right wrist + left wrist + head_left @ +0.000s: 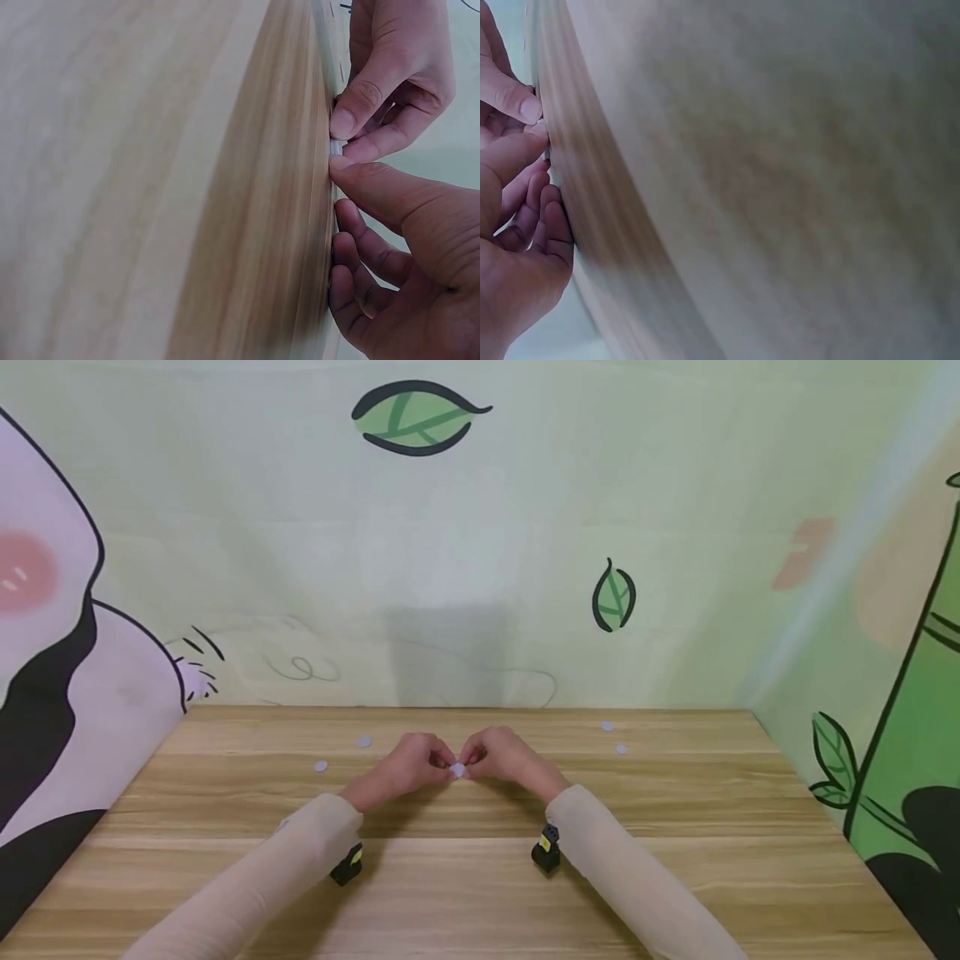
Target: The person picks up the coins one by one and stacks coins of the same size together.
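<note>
A small round white disc (457,770) lies at the middle of the wooden table, between the two hands. My left hand (411,765) pinches it from the left, its thumb and fingertips at the rim. From the opposite side my right hand (512,755) pinches the same disc. Seen edge-on in the right wrist view, the white disc (336,148) sits between the two thumbs, low against the tabletop. The other fingers of the right hand (427,262) are curled beside it. In the left wrist view the fingers of both hands largely hide the disc.
Two more white discs, a nearer one (321,766) and a farther one (364,741), lie left of the hands. On the right are another two, one (621,749) just in front of the other (607,726). Behind the table (450,893) hangs a printed backdrop (300,527).
</note>
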